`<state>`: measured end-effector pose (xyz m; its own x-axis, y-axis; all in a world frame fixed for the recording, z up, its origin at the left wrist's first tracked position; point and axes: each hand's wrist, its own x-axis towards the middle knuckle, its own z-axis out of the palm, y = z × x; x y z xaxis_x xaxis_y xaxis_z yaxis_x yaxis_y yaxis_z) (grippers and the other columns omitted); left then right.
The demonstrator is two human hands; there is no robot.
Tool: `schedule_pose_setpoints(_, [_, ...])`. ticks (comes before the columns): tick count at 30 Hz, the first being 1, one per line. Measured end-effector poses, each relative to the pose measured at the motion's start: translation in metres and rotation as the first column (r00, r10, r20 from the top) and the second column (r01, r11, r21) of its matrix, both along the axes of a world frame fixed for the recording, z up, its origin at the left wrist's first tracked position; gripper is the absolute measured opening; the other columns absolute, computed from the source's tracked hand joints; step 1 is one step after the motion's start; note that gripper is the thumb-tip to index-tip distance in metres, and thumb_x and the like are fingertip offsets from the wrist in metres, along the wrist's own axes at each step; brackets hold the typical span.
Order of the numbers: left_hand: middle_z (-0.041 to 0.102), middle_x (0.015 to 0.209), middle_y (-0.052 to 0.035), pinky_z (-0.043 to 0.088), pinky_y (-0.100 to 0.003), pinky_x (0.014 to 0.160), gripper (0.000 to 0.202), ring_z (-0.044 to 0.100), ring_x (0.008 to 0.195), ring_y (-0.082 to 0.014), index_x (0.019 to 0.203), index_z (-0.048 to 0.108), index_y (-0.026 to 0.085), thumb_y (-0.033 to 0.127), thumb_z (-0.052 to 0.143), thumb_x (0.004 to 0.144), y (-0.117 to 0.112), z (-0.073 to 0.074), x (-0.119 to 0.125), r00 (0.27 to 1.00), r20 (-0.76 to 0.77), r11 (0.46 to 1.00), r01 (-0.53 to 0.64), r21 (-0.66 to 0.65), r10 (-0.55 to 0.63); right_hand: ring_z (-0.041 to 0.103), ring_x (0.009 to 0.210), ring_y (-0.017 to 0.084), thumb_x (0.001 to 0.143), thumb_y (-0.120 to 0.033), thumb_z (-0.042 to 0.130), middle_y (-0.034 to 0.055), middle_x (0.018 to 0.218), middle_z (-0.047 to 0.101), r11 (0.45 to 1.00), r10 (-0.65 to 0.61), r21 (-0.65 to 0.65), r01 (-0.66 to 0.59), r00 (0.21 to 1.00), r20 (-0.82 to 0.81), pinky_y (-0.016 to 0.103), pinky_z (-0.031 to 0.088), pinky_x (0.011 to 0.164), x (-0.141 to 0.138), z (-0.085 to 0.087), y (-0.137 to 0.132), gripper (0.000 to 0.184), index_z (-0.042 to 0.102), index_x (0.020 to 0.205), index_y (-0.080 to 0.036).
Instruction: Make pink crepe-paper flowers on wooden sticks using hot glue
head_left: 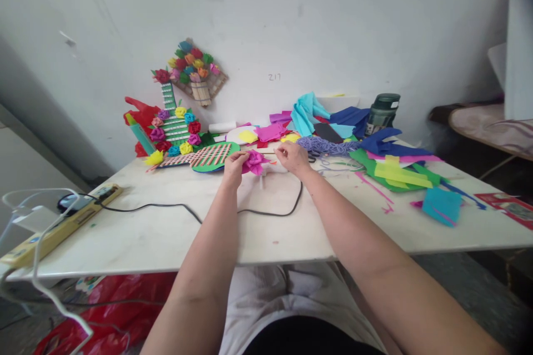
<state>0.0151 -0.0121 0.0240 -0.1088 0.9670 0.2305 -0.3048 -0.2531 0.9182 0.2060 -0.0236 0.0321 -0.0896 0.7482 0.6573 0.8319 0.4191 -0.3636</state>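
Observation:
Over the middle of the white table, my left hand [235,166] pinches a magenta crepe-paper flower [255,162] at its left side. A thin brownish stick [267,151] reaches from the flower's top edge to my right hand [293,157], whose fingers are closed on its right end. Whether the stick enters the flower or only touches it, I cannot tell. Just left of my left hand lies a green guitar-shaped piece [213,157] covered with pinkish strips. A bundle of purple yarn [327,147] lies just beyond my right hand.
A guitar-shaped craft [175,128] ringed with paper flowers leans on the wall, beside a stick-and-flower basket plaque [200,94]. Colored paper [400,169] and a dark bottle [381,113] are at right. A power strip [62,227] lies left; a black cable [270,213] crosses the table.

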Motion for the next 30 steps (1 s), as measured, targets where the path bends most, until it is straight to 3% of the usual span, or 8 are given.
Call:
schedule_pose_setpoints(3, [0.061, 0.063, 0.0001, 0.043, -0.024, 0.054, 0.026, 0.055, 0.058, -0.0125, 0.065, 0.065, 0.015, 0.029, 0.075, 0.045, 0.006, -0.003, -0.005, 0.996, 0.014, 0.996, -0.083, 0.030, 0.083, 0.060, 0.091, 0.023, 0.079, -0.026, 0.051, 0.0102, 0.095, 0.068, 0.992, 0.001, -0.127, 0.026, 0.977, 0.212, 0.032, 0.043, 0.077, -0.003, 0.002, -0.007, 0.022, 0.068, 0.091, -0.016])
schedule_pose_setpoints(6, [0.061, 0.064, 0.0003, 0.044, -0.024, 0.056, 0.025, 0.056, 0.060, -0.0124, 0.065, 0.064, 0.015, 0.028, 0.074, 0.045, 0.010, -0.004, -0.007, 0.992, 0.032, 0.991, -0.124, 0.042, 0.123, 0.058, 0.102, 0.030, 0.075, -0.026, 0.055, 0.0151, 0.107, 0.066, 0.965, 0.060, -0.260, 0.039, 0.930, 0.362, 0.037, 0.043, 0.083, -0.009, -0.002, -0.007, 0.036, 0.064, 0.108, -0.015])
schedule_pose_setpoints(12, [0.059, 0.061, 0.0019, 0.043, -0.024, 0.057, 0.025, 0.055, 0.057, -0.0112, 0.065, 0.062, 0.016, 0.031, 0.073, 0.048, 0.012, -0.006, -0.006, 0.993, 0.022, 0.989, -0.121, 0.084, 0.120, 0.054, 0.111, 0.031, 0.073, -0.017, 0.055, 0.0185, 0.118, 0.060, 0.925, 0.084, -0.370, 0.083, 0.906, 0.415, 0.040, 0.043, 0.087, -0.020, -0.017, -0.006, 0.051, 0.053, 0.125, -0.016])
schedule_pose_setpoints(16, [0.058, 0.061, 0.0026, 0.043, -0.023, 0.057, 0.027, 0.055, 0.056, -0.0108, 0.066, 0.062, 0.016, 0.032, 0.075, 0.048, 0.013, -0.007, -0.006, 0.994, 0.032, 0.991, -0.105, 0.087, 0.103, 0.060, 0.101, 0.028, 0.074, -0.024, 0.057, 0.0163, 0.110, 0.065, 0.918, 0.042, -0.373, 0.135, 0.902, 0.430, 0.037, 0.046, 0.081, -0.015, -0.014, -0.007, 0.047, 0.055, 0.120, -0.017])
schedule_pose_setpoints(21, [0.058, 0.059, 0.0022, 0.042, -0.023, 0.057, 0.025, 0.054, 0.056, -0.0105, 0.063, 0.062, 0.016, 0.031, 0.075, 0.048, 0.013, -0.007, -0.006, 0.993, 0.051, 0.989, -0.110, 0.102, 0.105, 0.064, 0.092, 0.026, 0.072, -0.029, 0.060, 0.0140, 0.098, 0.070, 0.913, -0.030, -0.355, 0.200, 0.902, 0.431, 0.033, 0.046, 0.074, 0.007, -0.002, -0.003, 0.031, 0.067, 0.101, -0.020])
schedule_pose_setpoints(26, [0.059, 0.059, 0.0014, 0.042, -0.023, 0.055, 0.023, 0.053, 0.055, -0.0107, 0.063, 0.063, 0.016, 0.030, 0.073, 0.049, 0.015, -0.008, -0.007, 0.989, 0.051, 0.984, -0.143, 0.107, 0.139, 0.064, 0.083, 0.024, 0.069, -0.027, 0.060, 0.0109, 0.091, 0.071, 0.906, -0.070, -0.394, 0.152, 0.974, 0.215, 0.030, 0.045, 0.067, 0.033, 0.003, 0.004, 0.023, 0.069, 0.088, -0.019])
schedule_pose_setpoints(28, [0.059, 0.058, 0.0015, 0.041, -0.023, 0.053, 0.022, 0.053, 0.053, -0.0106, 0.064, 0.063, 0.016, 0.030, 0.073, 0.050, 0.016, -0.009, -0.008, 0.991, 0.049, 0.984, -0.132, 0.117, 0.128, 0.061, 0.068, 0.018, 0.067, -0.025, 0.063, 0.0074, 0.077, 0.070, 0.896, 0.012, -0.443, -0.017, 1.000, -0.013, 0.026, 0.044, 0.058, 0.044, 0.004, 0.005, 0.018, 0.068, 0.081, -0.016])
schedule_pose_setpoints(30, [0.058, 0.056, 0.0017, 0.041, -0.022, 0.051, 0.022, 0.052, 0.052, -0.0104, 0.064, 0.064, 0.016, 0.030, 0.074, 0.050, 0.015, -0.008, -0.008, 0.992, 0.042, 0.985, -0.123, 0.121, 0.119, 0.051, 0.047, 0.012, 0.067, -0.028, 0.063, 0.0041, 0.060, 0.064, 0.861, 0.064, -0.459, -0.217, 0.943, -0.327, 0.023, 0.038, 0.045, 0.052, 0.005, 0.004, 0.015, 0.064, 0.073, -0.014])
